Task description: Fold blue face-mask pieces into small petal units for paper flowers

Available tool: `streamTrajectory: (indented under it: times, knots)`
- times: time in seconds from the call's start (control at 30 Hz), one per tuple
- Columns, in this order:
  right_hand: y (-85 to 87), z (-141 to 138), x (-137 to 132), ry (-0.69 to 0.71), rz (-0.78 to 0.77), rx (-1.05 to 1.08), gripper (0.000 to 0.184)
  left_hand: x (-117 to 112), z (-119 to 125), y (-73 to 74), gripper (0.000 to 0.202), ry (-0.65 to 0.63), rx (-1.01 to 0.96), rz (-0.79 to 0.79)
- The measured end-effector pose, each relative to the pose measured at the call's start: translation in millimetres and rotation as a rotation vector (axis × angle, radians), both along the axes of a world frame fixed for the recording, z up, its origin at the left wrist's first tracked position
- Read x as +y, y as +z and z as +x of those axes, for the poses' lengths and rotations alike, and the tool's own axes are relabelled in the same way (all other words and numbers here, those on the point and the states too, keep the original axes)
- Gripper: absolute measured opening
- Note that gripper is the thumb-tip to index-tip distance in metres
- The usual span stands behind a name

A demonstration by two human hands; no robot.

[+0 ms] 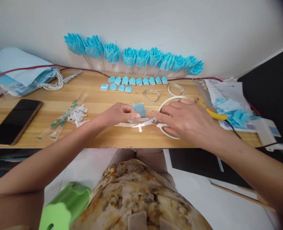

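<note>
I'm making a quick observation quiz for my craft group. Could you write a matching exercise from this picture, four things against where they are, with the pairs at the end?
1. Scissors
2. Phone
3. Large blue flowers
4. Small blue pieces

A. In two rows on the table
B. Lined up along the wall
C. In the right hand
D. At the table's left end, screen dark

Pairs: 1-C, 2-D, 3-B, 4-A
</note>
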State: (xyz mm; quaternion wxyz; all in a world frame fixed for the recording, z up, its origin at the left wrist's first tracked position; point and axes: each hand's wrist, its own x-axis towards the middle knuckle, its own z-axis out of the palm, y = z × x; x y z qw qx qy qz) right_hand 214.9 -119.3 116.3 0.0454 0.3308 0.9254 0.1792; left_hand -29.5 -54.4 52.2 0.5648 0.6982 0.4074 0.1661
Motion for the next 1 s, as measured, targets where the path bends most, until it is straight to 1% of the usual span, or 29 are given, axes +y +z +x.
streamTrajectory:
  times: [0.27,0.47,0.73,0.87,1.0]
  knots:
    - [-1.0,0.9,1.9,-0.006,-0.022,-0.005,0.023,1.7,9.7,0.1,0.036,-0.049,0.092,0.1]
    - [-3.9,3.1,3.8,0.024,-0.072,0.01,0.025,1.7,5.5,3.8,0.034,-0.098,0.118,0.136]
    - [-7.8,2.7,5.4,0.052,-0.08,0.02,0.029,5.4,1.0,11.6,0.021,-0.223,0.185,0.29]
    - [-7.7,1.3,5.0,0.027,-0.092,-0.004,0.028,4.2,2.7,10.6,0.013,-0.224,0.189,0.391]
    - [-7.8,1.1,5.1,0.008,-0.106,-0.011,0.027,0.9,4.0,5.5,0.013,-0.178,0.216,0.523]
